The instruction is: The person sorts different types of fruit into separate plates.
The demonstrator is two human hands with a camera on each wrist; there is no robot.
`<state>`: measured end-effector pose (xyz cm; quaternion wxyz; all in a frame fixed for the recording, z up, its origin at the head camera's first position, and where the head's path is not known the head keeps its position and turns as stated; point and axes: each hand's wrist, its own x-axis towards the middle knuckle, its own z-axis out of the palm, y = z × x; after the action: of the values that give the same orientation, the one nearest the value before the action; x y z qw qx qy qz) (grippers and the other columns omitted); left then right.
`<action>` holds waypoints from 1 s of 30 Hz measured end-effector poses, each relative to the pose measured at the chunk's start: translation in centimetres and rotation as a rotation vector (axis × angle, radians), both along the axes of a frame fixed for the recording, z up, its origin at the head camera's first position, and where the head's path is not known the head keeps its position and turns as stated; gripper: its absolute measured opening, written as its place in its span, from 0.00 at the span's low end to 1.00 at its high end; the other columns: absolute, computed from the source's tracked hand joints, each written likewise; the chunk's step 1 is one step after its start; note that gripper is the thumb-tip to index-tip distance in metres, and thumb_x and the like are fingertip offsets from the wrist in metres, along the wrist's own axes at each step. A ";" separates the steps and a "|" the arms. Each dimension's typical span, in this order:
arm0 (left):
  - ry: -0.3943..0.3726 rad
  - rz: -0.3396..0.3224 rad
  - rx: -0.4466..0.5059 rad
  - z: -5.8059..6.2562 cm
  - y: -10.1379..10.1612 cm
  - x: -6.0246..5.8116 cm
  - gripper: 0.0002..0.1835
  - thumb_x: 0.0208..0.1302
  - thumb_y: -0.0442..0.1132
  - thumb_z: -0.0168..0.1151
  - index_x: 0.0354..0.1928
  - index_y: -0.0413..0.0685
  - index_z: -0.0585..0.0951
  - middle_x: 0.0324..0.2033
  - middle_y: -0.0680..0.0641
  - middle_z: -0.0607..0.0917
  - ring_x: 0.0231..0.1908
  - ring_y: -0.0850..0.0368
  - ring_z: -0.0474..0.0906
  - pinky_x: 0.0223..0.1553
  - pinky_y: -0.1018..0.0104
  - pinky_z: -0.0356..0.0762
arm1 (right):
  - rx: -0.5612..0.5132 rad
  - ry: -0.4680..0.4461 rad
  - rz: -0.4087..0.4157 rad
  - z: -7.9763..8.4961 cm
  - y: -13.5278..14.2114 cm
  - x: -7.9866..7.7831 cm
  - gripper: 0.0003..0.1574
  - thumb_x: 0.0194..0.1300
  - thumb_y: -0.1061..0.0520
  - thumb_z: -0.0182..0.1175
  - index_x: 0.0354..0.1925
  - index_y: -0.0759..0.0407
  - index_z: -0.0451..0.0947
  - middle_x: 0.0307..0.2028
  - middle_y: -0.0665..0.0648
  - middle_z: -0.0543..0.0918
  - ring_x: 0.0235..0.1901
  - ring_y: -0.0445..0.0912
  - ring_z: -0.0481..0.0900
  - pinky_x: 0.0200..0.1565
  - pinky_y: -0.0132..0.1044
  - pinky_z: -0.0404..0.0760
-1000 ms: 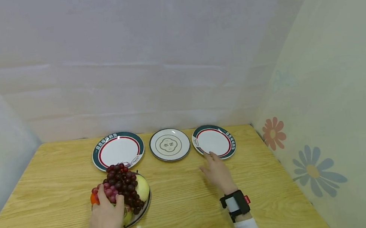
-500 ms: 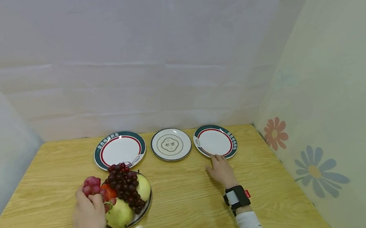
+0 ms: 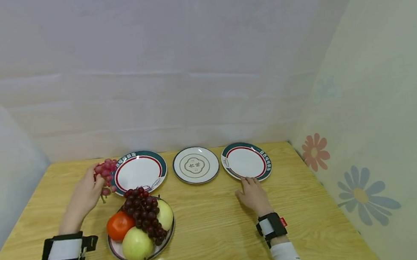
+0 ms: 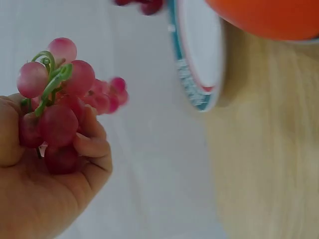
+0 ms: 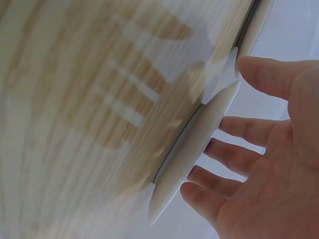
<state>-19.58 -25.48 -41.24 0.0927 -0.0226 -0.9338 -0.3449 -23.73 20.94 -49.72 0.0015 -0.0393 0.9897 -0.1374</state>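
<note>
A bunch of round, pink-red grapes (image 3: 106, 176) is grasped in the left hand (image 3: 84, 195), thumb and fingers curled about it, behind and left of the round, rimmed fruit plate (image 3: 116, 247). Nothing is gripped by the right hand (image 3: 253, 194); its extended fingers are held at the near rim of a round, white plate with a green-and-red border (image 3: 244, 163), behind and right of the fruit plate.

Head camera looks down, wrist cameras closely at hands (image 4: 55, 186) (image 5: 271, 186).
</note>
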 end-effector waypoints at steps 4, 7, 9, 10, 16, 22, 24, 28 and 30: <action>-0.025 -0.081 0.022 -2.4 -0.5 -3.6 0.25 0.68 0.33 0.35 0.61 0.20 0.56 0.48 0.22 0.71 0.47 0.33 0.69 0.50 0.36 0.67 | 0.010 -0.010 0.004 -0.2 0.1 0.0 0.38 0.61 0.48 0.59 0.63 0.68 0.64 0.61 0.68 0.67 0.63 0.64 0.59 0.64 0.58 0.63; -0.074 -0.114 0.002 -3.7 -0.4 -5.4 0.25 0.68 0.32 0.35 0.62 0.20 0.54 0.46 0.21 0.71 0.46 0.33 0.69 0.51 0.36 0.67 | 0.012 -0.007 0.007 -0.3 0.2 0.0 0.38 0.62 0.48 0.58 0.63 0.68 0.64 0.62 0.68 0.67 0.63 0.64 0.59 0.64 0.58 0.63; -0.113 -0.125 -0.042 -4.3 -0.2 -6.0 0.26 0.69 0.32 0.35 0.63 0.20 0.52 0.49 0.18 0.68 0.49 0.29 0.67 0.53 0.33 0.65 | 0.011 -0.009 0.010 -0.3 0.2 0.0 0.38 0.62 0.48 0.58 0.63 0.68 0.63 0.62 0.68 0.67 0.64 0.64 0.58 0.64 0.57 0.62; -0.127 -0.127 -0.067 -4.5 -0.2 -6.2 0.26 0.69 0.32 0.36 0.63 0.20 0.53 0.50 0.17 0.66 0.50 0.27 0.66 0.53 0.32 0.65 | 0.006 -0.010 0.012 -0.3 0.2 0.0 0.38 0.62 0.48 0.58 0.63 0.68 0.63 0.62 0.68 0.66 0.64 0.64 0.58 0.65 0.57 0.62; -0.184 -0.105 -0.163 -5.3 -0.1 -6.3 0.26 0.69 0.33 0.40 0.64 0.23 0.54 0.52 0.13 0.61 0.50 0.20 0.63 0.50 0.28 0.65 | -0.006 -0.026 0.016 -0.3 0.0 0.1 0.38 0.62 0.48 0.57 0.64 0.67 0.62 0.63 0.68 0.65 0.64 0.64 0.57 0.66 0.57 0.60; -0.242 -0.080 -0.189 -5.4 -0.1 -6.3 0.30 0.71 0.39 0.41 0.66 0.23 0.50 0.53 0.14 0.59 0.50 0.21 0.62 0.52 0.28 0.64 | -0.003 -0.020 0.017 0.0 -0.1 0.2 0.39 0.62 0.48 0.58 0.64 0.68 0.62 0.62 0.69 0.66 0.64 0.64 0.57 0.66 0.56 0.60; -0.252 -0.078 -0.189 -5.2 0.0 -6.2 0.31 0.71 0.40 0.41 0.66 0.23 0.49 0.54 0.14 0.59 0.50 0.22 0.63 0.52 0.29 0.64 | -0.002 -0.021 0.015 0.1 -0.1 0.1 0.39 0.62 0.48 0.58 0.64 0.69 0.62 0.62 0.69 0.66 0.64 0.64 0.57 0.66 0.56 0.60; -0.246 -0.062 -0.183 -4.5 0.1 -5.6 0.31 0.71 0.42 0.39 0.67 0.24 0.50 0.56 0.16 0.58 0.52 0.23 0.62 0.53 0.29 0.63 | 0.006 -0.028 0.009 0.1 -0.1 0.1 0.39 0.62 0.48 0.58 0.64 0.69 0.62 0.62 0.69 0.66 0.64 0.64 0.57 0.65 0.57 0.61; -0.233 -0.043 -0.188 -4.0 0.2 -5.1 0.31 0.72 0.43 0.38 0.66 0.24 0.53 0.56 0.17 0.59 0.53 0.23 0.62 0.53 0.29 0.63 | 0.009 -0.030 0.006 0.1 0.0 0.1 0.39 0.62 0.48 0.58 0.64 0.69 0.62 0.62 0.70 0.66 0.64 0.64 0.57 0.65 0.57 0.61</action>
<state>-24.70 -25.29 -45.22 -0.0263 -0.0112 -0.9657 -0.2582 -23.66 20.89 -49.62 0.0171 -0.0402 0.9901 -0.1336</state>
